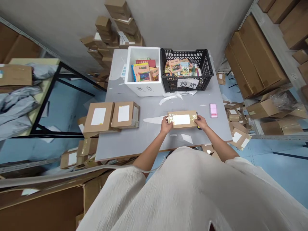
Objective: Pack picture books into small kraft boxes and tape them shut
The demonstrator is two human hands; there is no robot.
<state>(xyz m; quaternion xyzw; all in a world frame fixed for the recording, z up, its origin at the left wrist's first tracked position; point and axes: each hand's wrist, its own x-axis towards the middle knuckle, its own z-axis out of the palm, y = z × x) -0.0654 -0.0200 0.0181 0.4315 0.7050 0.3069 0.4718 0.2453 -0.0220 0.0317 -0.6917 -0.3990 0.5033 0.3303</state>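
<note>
Here, left to right. Two sealed cardboard parcels with white labels sit side by side at the left edge of the grey counter, the leftmost overhanging the edge a bit; they lie well apart from the hands, label-up so the labels read. More small parcels lie on the floor below that edge.

Behind, at the far end of the counter, a white foam box holds colourful booklets stood on edge, and just beside it, touching or nearly so, a black plastic crate holds more booklets lying loose. Both carry handwritten signs on the near wall, facing the person.

Middle of the counter: a flat brown parcel with a white label and shiny clear tape at both ends lies flat, label-up, in front of the person. The left hand grips its left end, fingers curled over the taped edge; the right hand grips the right end the same way, fingers clamped on the parcel. Holding both ends keeps it square and pinned. A dark object shows under the right hand; can't tell what.

A pink pad lies just right of the parcel, apart from it. White paper scraps lie near the crate. Right of the counter, more parcels are heaped on the floor beside shelving with large cartons.
</note>
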